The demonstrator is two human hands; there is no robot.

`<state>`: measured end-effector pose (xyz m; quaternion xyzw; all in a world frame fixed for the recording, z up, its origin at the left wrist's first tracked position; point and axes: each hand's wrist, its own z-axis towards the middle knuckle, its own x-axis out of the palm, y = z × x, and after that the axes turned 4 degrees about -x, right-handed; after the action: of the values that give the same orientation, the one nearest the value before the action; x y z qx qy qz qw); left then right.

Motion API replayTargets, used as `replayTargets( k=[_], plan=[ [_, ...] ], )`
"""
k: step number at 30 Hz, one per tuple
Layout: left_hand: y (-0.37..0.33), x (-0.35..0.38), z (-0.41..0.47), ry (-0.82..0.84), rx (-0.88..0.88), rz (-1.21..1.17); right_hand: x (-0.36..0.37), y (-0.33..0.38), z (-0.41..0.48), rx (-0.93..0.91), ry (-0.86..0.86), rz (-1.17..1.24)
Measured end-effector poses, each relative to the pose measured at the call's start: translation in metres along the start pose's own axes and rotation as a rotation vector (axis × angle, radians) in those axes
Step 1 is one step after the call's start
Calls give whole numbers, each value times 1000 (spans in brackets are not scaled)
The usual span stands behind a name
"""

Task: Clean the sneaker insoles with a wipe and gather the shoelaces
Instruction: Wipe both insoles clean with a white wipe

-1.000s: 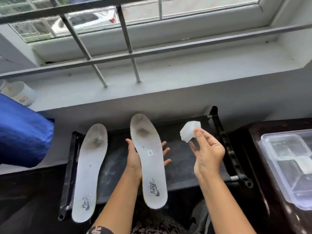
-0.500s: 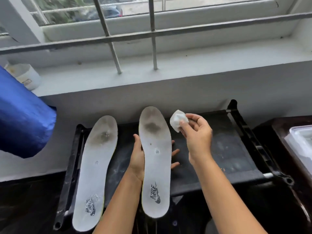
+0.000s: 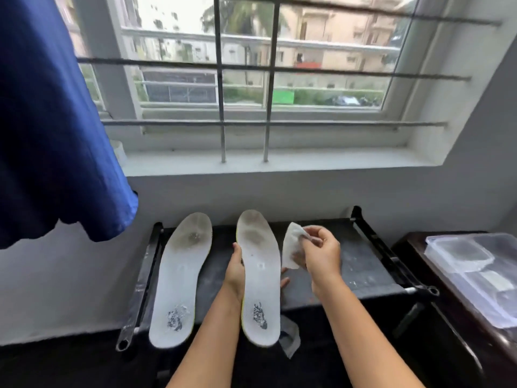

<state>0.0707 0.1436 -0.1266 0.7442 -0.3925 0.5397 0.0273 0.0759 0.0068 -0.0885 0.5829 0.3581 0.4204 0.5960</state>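
Wipe (image 3: 289, 247) | blurred, pinched by right hand (image 3: 321, 256) | left hand (image 3: 236, 271) mostly behind insole (image 3: 260, 275)

Window: wide white-framed window (image 3: 330, 107), daylight coming in, buildings and trees outside.
Bars: grey metal bars (image 3: 219, 79), upright and level, cross it.
Sill: white sill (image 3: 279, 161) below the bars.
Wall: pale grey wall (image 3: 279, 191) under the sill.
Curtain: blue curtain (image 3: 50, 121) hangs at left.
Furniture: black rack (image 3: 363, 264) against the wall; dark table (image 3: 453, 312) just right of it, bearing clear plastic containers (image 3: 475, 270).
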Motion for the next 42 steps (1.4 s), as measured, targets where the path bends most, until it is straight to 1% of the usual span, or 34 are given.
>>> replayTargets(
  k=[7,10,12,15,18,20,21,23,26,29,31,32,33,35,37,38,39,41,42],
  plan=[
    [0,-3,6,-78,29,9,14,9,10,-31,23,-149],
    [-2,-7,12,-91,41,59,32,5,16,-104,46,-255],
    [-4,-8,13,-45,53,97,45,2,18,-171,133,-356],
    [-6,-15,23,19,99,98,62,-8,18,-286,346,-502],
    [-9,-23,30,-3,141,3,68,-26,23,-500,540,-793],
    [-9,-24,30,18,116,-9,64,-25,25,-588,593,-982],
    [-8,-22,28,21,103,-1,61,-23,27,-609,591,-1012],
    [-6,-18,24,43,96,38,56,-19,33,-630,570,-971],
    [-1,-12,12,77,87,73,49,-19,36,-614,534,-926],
    [10,-11,0,125,59,97,37,-18,40,-579,395,-965],
    [18,-12,-6,125,76,107,33,-13,41,-580,274,-914],
    [22,-12,-10,118,90,106,34,-10,38,-607,239,-871],
    [26,-13,-13,112,104,98,37,-6,32,-646,239,-835],
    [31,-13,-17,100,127,74,45,-5,14,-747,340,-802],
    [32,-11,-18,105,129,24,52,-13,-6,-802,486,-854],
    [31,-11,-19,86,130,17,52,-18,-7,-800,515,-913],
    [30,-14,-18,64,134,32,50,-20,-4,-783,488,-985],
    [28,-16,-21,36,112,96,39,-16,12,-689,331,-1099],
    [28,-16,-24,26,95,127,33,-10,22,-630,244,-1097]
  ],
)
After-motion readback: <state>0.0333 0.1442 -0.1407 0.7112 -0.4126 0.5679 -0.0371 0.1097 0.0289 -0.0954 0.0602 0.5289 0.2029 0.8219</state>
